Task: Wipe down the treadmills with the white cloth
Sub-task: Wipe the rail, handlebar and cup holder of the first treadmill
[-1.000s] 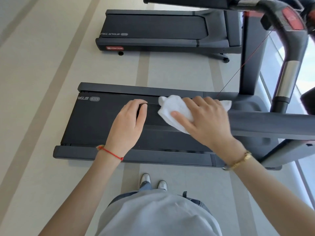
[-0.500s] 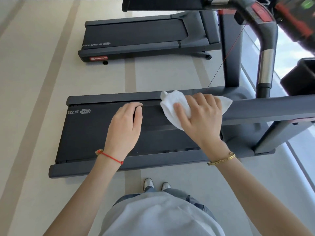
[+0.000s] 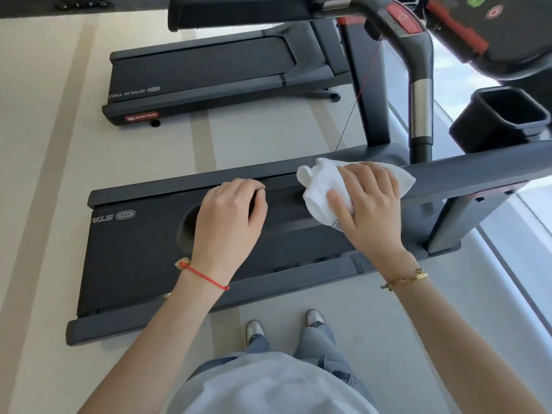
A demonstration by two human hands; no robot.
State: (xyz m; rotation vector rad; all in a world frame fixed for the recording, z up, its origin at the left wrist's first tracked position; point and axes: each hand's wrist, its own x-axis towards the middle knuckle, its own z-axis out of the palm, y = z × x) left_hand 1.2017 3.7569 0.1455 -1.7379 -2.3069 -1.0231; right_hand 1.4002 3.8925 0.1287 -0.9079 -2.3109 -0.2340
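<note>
The near treadmill (image 3: 134,258) lies across the view, its dark belt below my hands. Its grey side handrail (image 3: 478,174) runs in from the right. My left hand (image 3: 230,222) grips the free end of that rail, fingers curled over the top. Just to its right, the white cloth (image 3: 321,186) is draped over the rail. My right hand (image 3: 370,210) holds it there, fingers over the far side and thumb on the near side. A second treadmill (image 3: 203,67) stands further back.
The console (image 3: 507,25), a black cup holder (image 3: 504,118) and a curved handle with a silver sensor grip (image 3: 421,106) rise at the right. The far handrail (image 3: 239,10) crosses the top. A thin red cord hangs from the console. My shoes (image 3: 255,330) stand on the pale floor.
Both hands keep their places on the handrail, the right one still on the cloth. The view has tilted up and right, bringing in the console and cup holder.
</note>
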